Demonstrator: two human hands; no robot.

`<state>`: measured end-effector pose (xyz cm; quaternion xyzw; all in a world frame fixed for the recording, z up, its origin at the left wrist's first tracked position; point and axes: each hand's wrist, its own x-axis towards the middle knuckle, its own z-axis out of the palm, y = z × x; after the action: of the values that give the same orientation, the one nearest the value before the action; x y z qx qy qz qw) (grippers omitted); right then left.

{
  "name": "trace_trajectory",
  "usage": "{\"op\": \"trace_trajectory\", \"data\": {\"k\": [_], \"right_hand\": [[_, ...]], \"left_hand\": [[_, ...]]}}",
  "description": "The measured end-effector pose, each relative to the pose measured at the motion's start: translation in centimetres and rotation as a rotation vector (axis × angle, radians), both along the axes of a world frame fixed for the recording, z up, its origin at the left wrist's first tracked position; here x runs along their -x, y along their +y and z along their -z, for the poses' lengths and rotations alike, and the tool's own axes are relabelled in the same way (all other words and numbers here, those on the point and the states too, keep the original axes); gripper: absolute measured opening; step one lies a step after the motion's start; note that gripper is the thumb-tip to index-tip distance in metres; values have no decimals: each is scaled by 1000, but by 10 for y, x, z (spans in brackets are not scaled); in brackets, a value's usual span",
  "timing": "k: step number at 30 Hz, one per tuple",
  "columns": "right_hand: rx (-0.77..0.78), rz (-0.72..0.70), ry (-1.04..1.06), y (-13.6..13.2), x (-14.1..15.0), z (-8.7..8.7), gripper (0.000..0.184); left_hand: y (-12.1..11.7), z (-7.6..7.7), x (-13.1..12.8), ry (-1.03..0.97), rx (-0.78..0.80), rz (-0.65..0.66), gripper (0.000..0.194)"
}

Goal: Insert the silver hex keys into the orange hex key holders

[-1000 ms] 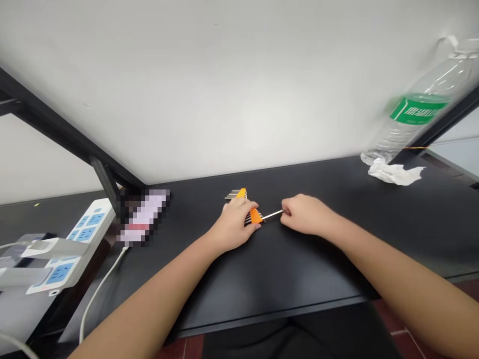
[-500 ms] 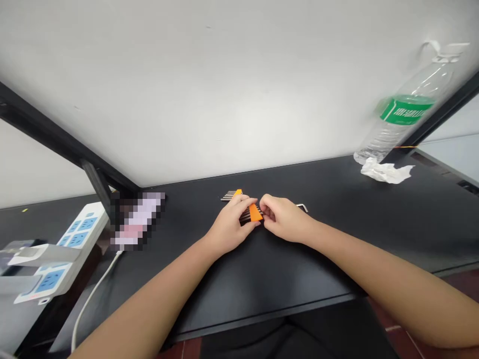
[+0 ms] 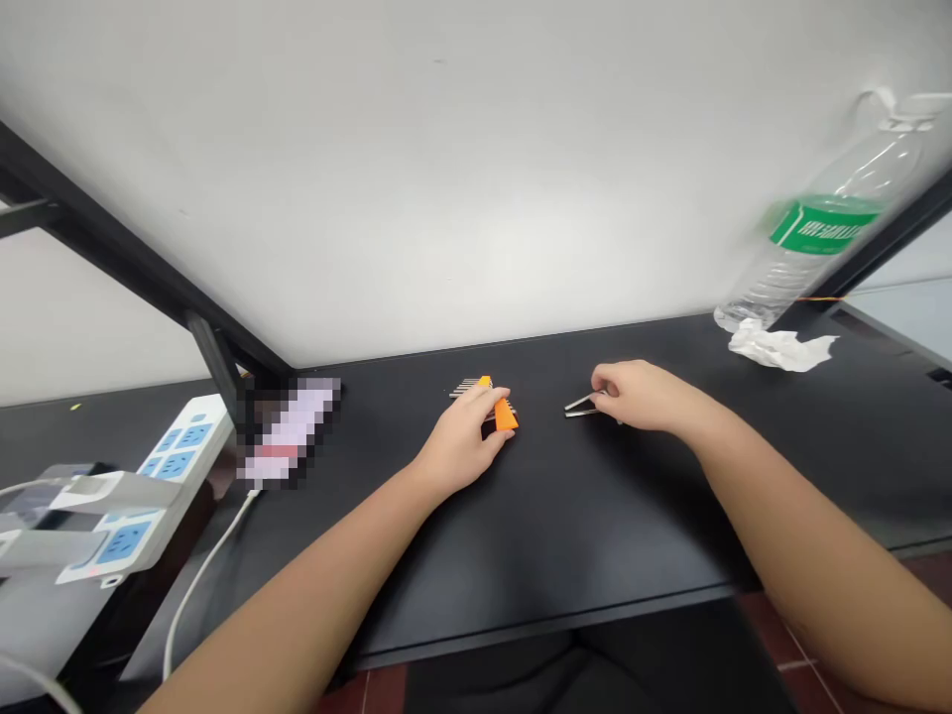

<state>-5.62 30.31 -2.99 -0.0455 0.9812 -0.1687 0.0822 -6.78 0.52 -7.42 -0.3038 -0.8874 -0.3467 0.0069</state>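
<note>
My left hand [image 3: 462, 436] is closed around an orange hex key holder [image 3: 507, 415] on the black tabletop. Several slim metal hex keys [image 3: 465, 388] stick out of the holder on its far left side, and my fingers hide part of the set. Off to the right, my right hand [image 3: 638, 395] pinches a loose hex key [image 3: 580, 402] between thumb and fingers. A second metal rod [image 3: 582, 414], probably another hex key, lies just below it on the table, its right end covered by my hand.
A clear plastic bottle [image 3: 825, 226] with a green label leans at the right, with a crumpled white tissue [image 3: 782, 347] by its base. At the left are a charging phone [image 3: 297, 426], its white cable [image 3: 204, 570] and a white power strip [image 3: 168, 496] with plugs in it.
My right hand has moved right, away from the orange holder, and now has a hex key over the loose one on the table. My left hand stays on the holder.
</note>
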Motion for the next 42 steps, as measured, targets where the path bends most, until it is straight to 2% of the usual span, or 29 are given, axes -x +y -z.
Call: {"op": "trace_trajectory", "data": {"k": [3,5,8,15,17,20,23,26,30,34,36,37,39,42], "right_hand": [[-131,-20,-49,10,2,3,34],[-143,-80,-63,9,0,5,27],[-128,-184,-44,0,-4,8,4],[-23,-282,106,-26,-15,14,16],[48,-281,200,-33,-16,15,14],[293,-298,299,-46,-16,17,8],[564,-349,218,-62,-17,21,6],[654,-330,197,-71,-19,24,8],[553,-190,208,-60,-14,21,16],[327,-75,139,-30,-1,18,13],[197,-112,112,-19,3,18,10],[158,-146,92,-17,3,18,15],[126,-218,60,-18,1,19,21],[123,-292,46,-31,-8,19,11]], "left_hand": [[0,1,0,10,11,11,46],[1,1,-1,5,13,10,47],[2,-1,-1,-8,6,11,47],[4,-3,-2,41,-8,37,46],[5,-4,-3,60,-31,55,46],[7,-7,-6,123,-39,89,46],[10,-12,-9,160,-33,123,43],[11,-13,-9,165,-14,136,41],[7,-8,-4,206,81,37,41],[2,-2,1,198,155,-46,44],[1,-1,2,186,161,-43,45],[1,-1,2,182,162,-38,46],[2,-1,2,179,157,-31,46],[3,-2,0,175,137,-24,44]]}}
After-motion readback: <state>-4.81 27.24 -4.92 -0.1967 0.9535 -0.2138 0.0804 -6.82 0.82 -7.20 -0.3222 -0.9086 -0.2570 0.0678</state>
